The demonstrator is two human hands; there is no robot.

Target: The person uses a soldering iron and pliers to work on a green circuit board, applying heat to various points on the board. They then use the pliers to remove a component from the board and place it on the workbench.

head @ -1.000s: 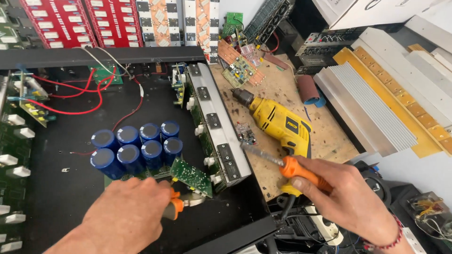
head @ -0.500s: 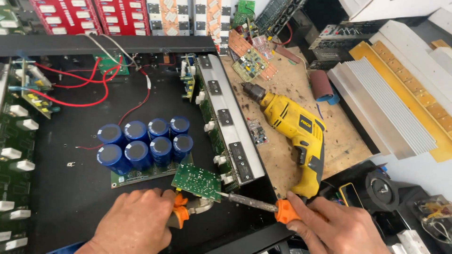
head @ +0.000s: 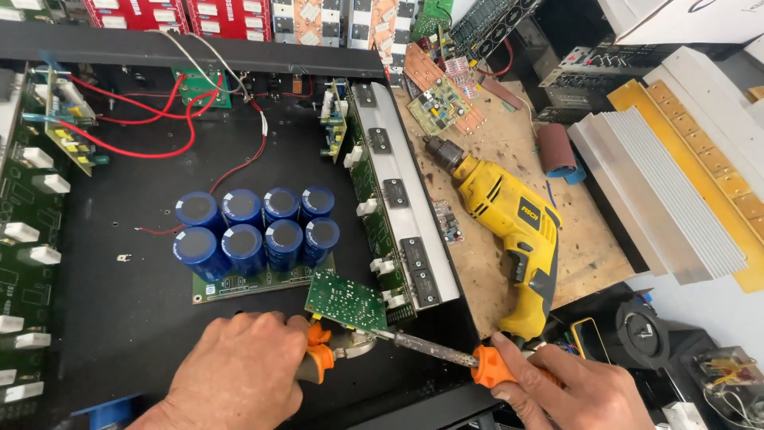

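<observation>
A large black metal chassis [head: 119,318] fills the left and centre of the frame, open at the top. To its right lies a worn wooden work surface [head: 509,263], and beyond that, at the right edge, a ribbed aluminium heat sink [head: 668,207] rests on a yellow board. Along the chassis's right wall runs a long silver bar with black components [head: 398,191], slanting from upper centre down toward lower centre. A yellow power drill [head: 509,223] lies on the wood just right of that bar, chuck pointing to the upper left.

Inside the chassis, left of centre, eight blue cylindrical capacitors [head: 255,231] stand upright in two rows on a green board. Red wires [head: 151,119] loop across the upper left. Green boards with white blocks line the left edge.

At the bottom centre, the left hand [head: 231,374] is closed around orange-handled pliers [head: 334,350], whose tip pinches the lower edge of a small green circuit board [head: 346,301]. That board is held tilted just below and right of the capacitors, near the bar's lower end. At the lower right, the right hand [head: 573,390] grips the orange handle of a soldering iron [head: 446,352]. Its dark shaft points left, and the tip meets the small board's lower edge just beside the pliers.

A small loose circuit board [head: 438,103] lies on the wood at upper centre.
</observation>
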